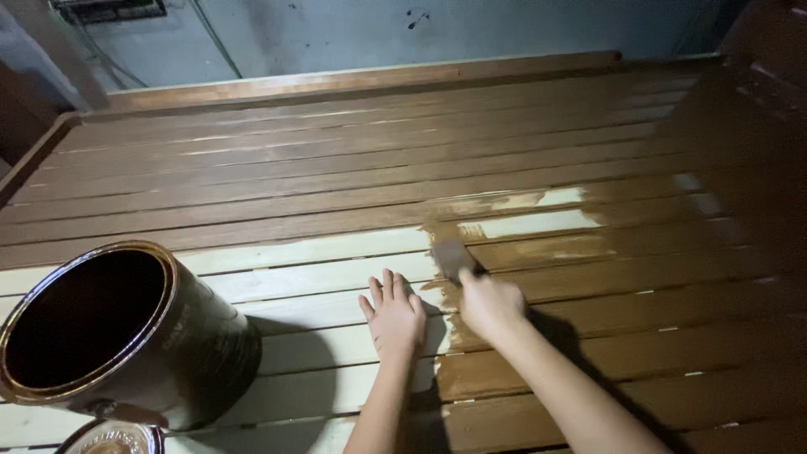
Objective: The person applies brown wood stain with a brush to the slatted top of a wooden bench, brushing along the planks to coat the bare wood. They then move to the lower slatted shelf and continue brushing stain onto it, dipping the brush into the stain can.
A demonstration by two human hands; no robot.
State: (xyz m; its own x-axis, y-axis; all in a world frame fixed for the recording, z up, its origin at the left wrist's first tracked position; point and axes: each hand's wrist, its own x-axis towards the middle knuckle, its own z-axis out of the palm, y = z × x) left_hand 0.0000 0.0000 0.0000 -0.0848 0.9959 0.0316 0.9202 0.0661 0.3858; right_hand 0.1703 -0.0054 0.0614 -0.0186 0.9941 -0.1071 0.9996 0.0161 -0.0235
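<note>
One view only: head cam, looking down at a slatted wooden deck [336,160]
Stained so far: whole far stretch and right side of the slats, dark brown and glossy
Left bare: pale strips [311,277] near the can on the left, plus a small pale patch [530,223] further up by the wet edge; looks well past halfway, judging by the colour split
Right hand [490,304]: fingers closed round a brush handle, arm coming in from the bottom right, wrist angled up and left
Brush [454,256]: blurry, bristle end touching the slats right on the line between brown and pale
Left hand [393,315]: flat on a bare slat, palm down, fingers spread and holding nothing, just beside the right hand
Stain can [126,336]: open, dark inside, standing on the pale slats at the lower left, well apart from both hands
Lid [109,437]: round thing peeking in below the can, mostly cut off
Wall [420,34]: grey, behind the far edge
</note>
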